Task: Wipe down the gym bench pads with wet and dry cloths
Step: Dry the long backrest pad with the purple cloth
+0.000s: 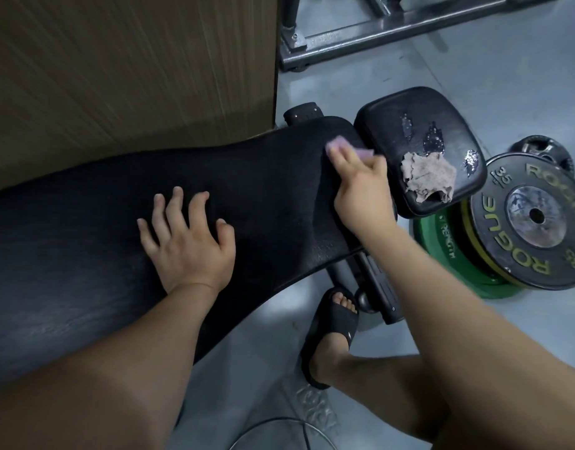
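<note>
The long black back pad (85, 241) of the bench runs from the left edge toward the centre. My left hand (185, 235) rests on it with fingers spread. My right hand (360, 186) grips a small pink cloth (112, 144) pressed on the far right end of this pad; most of the cloth is hidden under my fingers. Just beyond lies the smaller black seat pad (396, 125), its cover torn in spots. A crumpled beige cloth (428, 177) lies loose on its near part.
A wooden panel (130, 66) stands behind the bench at top left. Stacked weight plates (536, 219), black on green, lie on the grey floor at right. A metal rack base (393, 27) crosses the top. My sandalled foot (334, 326) stands beside the bench frame.
</note>
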### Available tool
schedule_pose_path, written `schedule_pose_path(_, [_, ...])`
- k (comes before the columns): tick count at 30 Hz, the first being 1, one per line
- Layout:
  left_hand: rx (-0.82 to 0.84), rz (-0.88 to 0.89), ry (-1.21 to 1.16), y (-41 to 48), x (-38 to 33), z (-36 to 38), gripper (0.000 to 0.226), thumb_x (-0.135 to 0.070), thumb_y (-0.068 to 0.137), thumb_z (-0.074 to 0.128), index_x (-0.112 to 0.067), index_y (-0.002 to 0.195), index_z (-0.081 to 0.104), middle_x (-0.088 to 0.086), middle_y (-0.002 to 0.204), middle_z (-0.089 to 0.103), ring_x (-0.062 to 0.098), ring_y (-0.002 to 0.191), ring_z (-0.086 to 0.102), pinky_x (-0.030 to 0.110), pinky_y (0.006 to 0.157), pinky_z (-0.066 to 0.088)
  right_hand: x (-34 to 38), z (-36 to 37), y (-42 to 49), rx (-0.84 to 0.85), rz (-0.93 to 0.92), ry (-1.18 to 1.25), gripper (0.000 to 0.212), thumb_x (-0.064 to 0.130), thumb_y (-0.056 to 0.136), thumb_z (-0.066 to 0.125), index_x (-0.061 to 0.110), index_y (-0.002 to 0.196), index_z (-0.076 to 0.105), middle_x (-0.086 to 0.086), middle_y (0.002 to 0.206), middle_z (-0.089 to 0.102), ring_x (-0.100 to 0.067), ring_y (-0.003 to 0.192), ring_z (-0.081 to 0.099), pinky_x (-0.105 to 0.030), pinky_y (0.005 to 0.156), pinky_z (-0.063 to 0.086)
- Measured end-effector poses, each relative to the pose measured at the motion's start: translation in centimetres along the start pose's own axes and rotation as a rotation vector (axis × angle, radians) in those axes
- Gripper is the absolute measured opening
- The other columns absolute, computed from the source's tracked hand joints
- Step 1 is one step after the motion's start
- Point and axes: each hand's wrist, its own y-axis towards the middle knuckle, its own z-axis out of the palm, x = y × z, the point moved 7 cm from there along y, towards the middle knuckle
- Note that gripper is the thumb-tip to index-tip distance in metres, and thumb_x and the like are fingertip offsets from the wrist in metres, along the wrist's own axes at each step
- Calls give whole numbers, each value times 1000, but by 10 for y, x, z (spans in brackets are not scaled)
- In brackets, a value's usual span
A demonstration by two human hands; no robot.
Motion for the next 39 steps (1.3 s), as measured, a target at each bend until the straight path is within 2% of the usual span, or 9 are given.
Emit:
schedule_pose_path(4, [-4,8,-6,-1,0,0,50,-43,94,44,-31,143,42,6,161,30,29,154,14,60,122,9,-1,3,51,91,61,17,79,-6,77,39,23,150,43,16,149,47,-32,118,40,-22,99,36])
schedule_pose_path(8, [-11,7,-15,-1,0,-2,49,-41,94,46,-30,142,42,7,161,31,29,153,15,61,122,9,13,-5,0,53,12,57,80,3,74,24,21,149,47,7,144,53,-34,103,43,-37,94,45])
schedule_pose_path(10, [-5,2,-13,-1,0,-1,50,-41,95,47,-30,143,42,7,161,30,29,153,14,61,122,8,16,-5,-49,45,-28,93,79,9,77,20,24,148,49,9,145,54,-31,102,43,-33,92,47])
schedule_pose_path(14, [-12,5,-8,-1,0,-2,49,-41,94,47,-30,142,43,7,161,31,29,153,15,60,122,9,-11,-9,-63,-8,-75,98,74,-7,77,42,26,141,59,9,141,60,-28,102,48,-24,95,38])
schedule_pose_path(20, [-9,10,-17,-2,-2,-2,49,-42,95,44,-30,142,42,8,161,31,30,153,14,60,122,8,-36,-16,-45,-60,229,103,77,2,74,29,24,144,54,11,142,57,-25,103,43,-23,96,32])
schedule_pose_path(27, [1,4,-13,-2,-2,-2,49,-43,95,43,-31,142,41,8,162,29,29,154,13,61,122,8,17,-11,-120,-21,-79,183,71,2,80,36,25,144,57,6,142,59,-30,102,46,-30,100,45])
schedule_pose_path(29, [-2,4,-14,-2,-1,-3,49,-43,95,42,-31,142,42,7,162,30,29,154,13,60,122,8,-7,-13,-93,-63,9,136,72,-3,79,40,27,143,57,7,141,59,-31,101,46,-28,97,42])
schedule_pose_path(33, [-4,5,-10,0,-1,-2,50,-44,94,41,-31,142,43,6,161,30,29,153,14,59,123,8,-12,-8,-51,-105,204,78,79,7,71,20,22,141,55,12,135,59,-33,101,49,-17,93,27])
schedule_pose_path(39, [-11,8,-4,0,1,0,49,-45,94,41,-32,142,42,6,161,31,29,154,15,60,122,9,63,7,-73,-13,-298,152,66,-2,84,42,21,143,58,8,144,58,-29,102,46,-33,95,48])
